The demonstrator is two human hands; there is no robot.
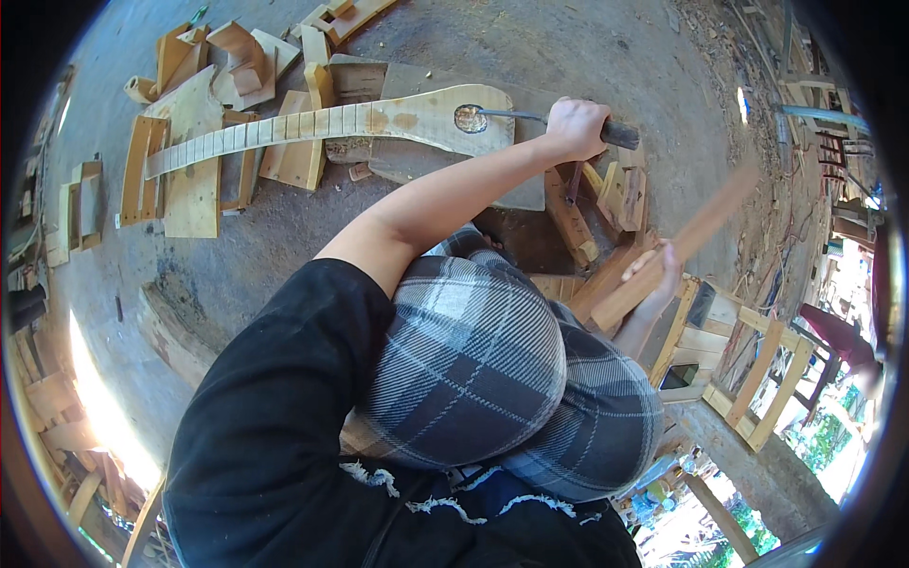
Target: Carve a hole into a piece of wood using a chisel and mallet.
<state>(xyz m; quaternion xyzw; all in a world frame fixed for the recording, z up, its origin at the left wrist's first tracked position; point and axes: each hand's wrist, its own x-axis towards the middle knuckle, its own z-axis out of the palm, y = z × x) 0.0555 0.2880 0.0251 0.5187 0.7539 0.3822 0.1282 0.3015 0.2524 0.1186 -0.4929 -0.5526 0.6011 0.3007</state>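
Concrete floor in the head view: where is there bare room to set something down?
Bare floor shows beyond the long-necked wooden piece, right of the wood scraps, and between the pale panel and black sleeve. It's crowded around the scraps and between the left hand and held plank, where blocks lie.

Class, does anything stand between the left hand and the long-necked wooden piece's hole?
Nothing visible blocks it: the left hand grips a tool whose metal shaft runs over the wooden piece to its hole.
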